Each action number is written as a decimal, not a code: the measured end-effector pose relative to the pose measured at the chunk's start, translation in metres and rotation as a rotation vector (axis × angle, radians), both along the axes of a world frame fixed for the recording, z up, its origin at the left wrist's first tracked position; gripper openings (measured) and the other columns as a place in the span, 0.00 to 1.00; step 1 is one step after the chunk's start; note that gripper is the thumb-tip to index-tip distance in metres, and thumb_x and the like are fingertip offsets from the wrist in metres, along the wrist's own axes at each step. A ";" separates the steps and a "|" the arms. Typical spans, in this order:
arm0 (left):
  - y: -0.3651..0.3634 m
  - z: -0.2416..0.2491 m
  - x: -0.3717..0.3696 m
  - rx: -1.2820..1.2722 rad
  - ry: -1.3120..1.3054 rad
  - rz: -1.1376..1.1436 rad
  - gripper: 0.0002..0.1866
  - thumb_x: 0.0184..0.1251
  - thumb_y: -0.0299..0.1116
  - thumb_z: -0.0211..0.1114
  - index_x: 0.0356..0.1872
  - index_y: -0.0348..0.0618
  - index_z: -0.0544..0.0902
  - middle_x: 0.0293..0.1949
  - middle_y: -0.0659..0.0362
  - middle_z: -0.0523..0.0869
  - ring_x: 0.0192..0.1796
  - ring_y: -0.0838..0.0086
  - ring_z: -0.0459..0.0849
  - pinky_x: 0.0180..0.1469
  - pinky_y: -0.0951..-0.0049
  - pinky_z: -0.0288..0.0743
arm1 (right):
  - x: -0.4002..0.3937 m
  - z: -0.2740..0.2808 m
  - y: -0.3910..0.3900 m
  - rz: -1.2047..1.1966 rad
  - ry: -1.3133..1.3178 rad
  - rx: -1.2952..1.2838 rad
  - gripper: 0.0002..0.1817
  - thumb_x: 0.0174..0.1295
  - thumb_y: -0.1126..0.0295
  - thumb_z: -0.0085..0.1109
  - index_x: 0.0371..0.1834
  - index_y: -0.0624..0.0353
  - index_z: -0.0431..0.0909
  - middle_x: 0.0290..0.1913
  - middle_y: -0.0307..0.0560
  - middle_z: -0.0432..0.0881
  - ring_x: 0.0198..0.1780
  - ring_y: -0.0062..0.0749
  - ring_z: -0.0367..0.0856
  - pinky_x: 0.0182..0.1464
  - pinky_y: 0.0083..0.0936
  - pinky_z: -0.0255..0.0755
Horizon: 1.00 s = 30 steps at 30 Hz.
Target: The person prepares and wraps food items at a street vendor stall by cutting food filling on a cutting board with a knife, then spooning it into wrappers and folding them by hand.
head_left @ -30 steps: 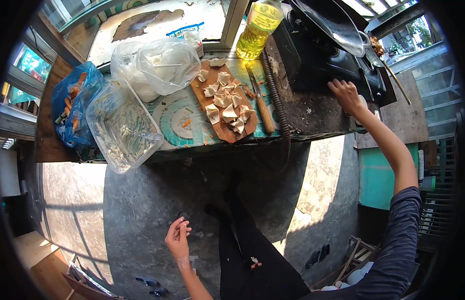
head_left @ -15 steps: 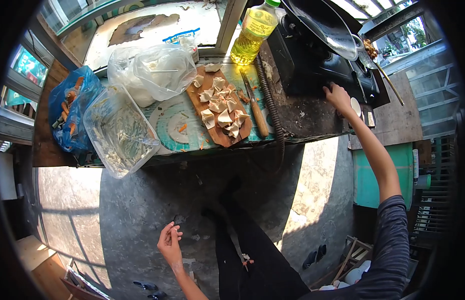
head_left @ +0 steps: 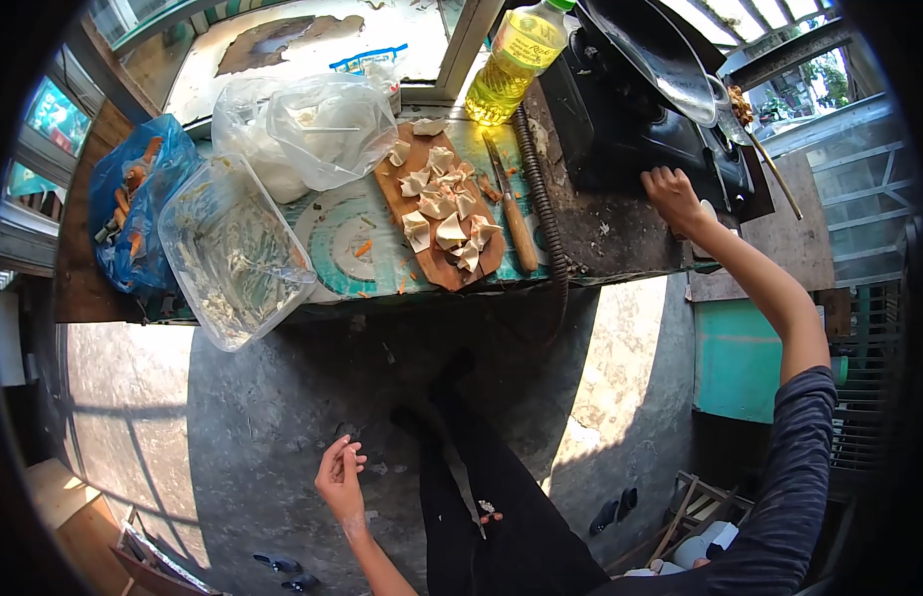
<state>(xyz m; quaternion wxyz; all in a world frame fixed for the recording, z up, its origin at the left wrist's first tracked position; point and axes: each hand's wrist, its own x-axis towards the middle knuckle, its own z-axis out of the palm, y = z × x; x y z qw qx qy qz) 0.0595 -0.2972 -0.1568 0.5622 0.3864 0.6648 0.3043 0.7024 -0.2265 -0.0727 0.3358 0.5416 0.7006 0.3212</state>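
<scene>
My right hand (head_left: 674, 199) is at the front edge of the black gas stove (head_left: 630, 149), fingers curled against it where a knob might be; what they grip is hidden. Above it on the stove sits a dark wok (head_left: 660, 60). My left hand (head_left: 340, 477) hangs low over the floor, holding nothing, its fingers loosely bent and apart. Filled dough wrappers (head_left: 438, 203) lie on a wooden cutting board (head_left: 402, 189). Beside the board is a knife with a wooden handle (head_left: 520, 235). An oil bottle (head_left: 516, 65) with a green cap stands behind.
A smeared clear plastic container (head_left: 233, 258) overhangs the counter's front edge. Near it are a blue bag of scraps (head_left: 134, 209) and a white plastic bag (head_left: 332, 129). A ribbed hose (head_left: 541, 189) runs down beside the stove. A spatula (head_left: 729, 124) rests by the wok.
The fingers of my right hand have curled in more at the stove front, and its forearm has shifted right. My left hand has barely moved. The view has shifted slightly.
</scene>
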 end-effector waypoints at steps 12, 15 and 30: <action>-0.002 0.005 -0.034 0.018 0.053 0.034 0.11 0.69 0.26 0.58 0.50 0.36 0.81 0.38 0.56 0.86 0.33 0.79 0.83 0.35 0.81 0.76 | -0.048 0.026 -0.022 -0.678 0.660 0.547 0.18 0.63 0.47 0.53 0.39 0.51 0.73 0.30 0.41 0.80 0.33 0.38 0.82 0.31 0.30 0.71; 0.001 0.009 -0.038 0.025 0.072 0.038 0.11 0.69 0.26 0.58 0.50 0.36 0.81 0.38 0.56 0.86 0.33 0.78 0.83 0.35 0.81 0.76 | -0.016 0.003 -0.022 -1.086 1.135 0.588 0.30 0.61 0.39 0.52 0.42 0.59 0.77 0.30 0.44 0.83 0.29 0.35 0.82 0.30 0.30 0.72; 0.015 0.013 -0.015 0.029 0.046 0.016 0.11 0.69 0.27 0.58 0.49 0.36 0.81 0.38 0.56 0.86 0.34 0.79 0.83 0.35 0.81 0.76 | -0.013 -0.017 -0.013 -0.813 0.831 0.561 0.21 0.64 0.52 0.54 0.48 0.58 0.69 0.31 0.57 0.83 0.35 0.54 0.84 0.34 0.43 0.75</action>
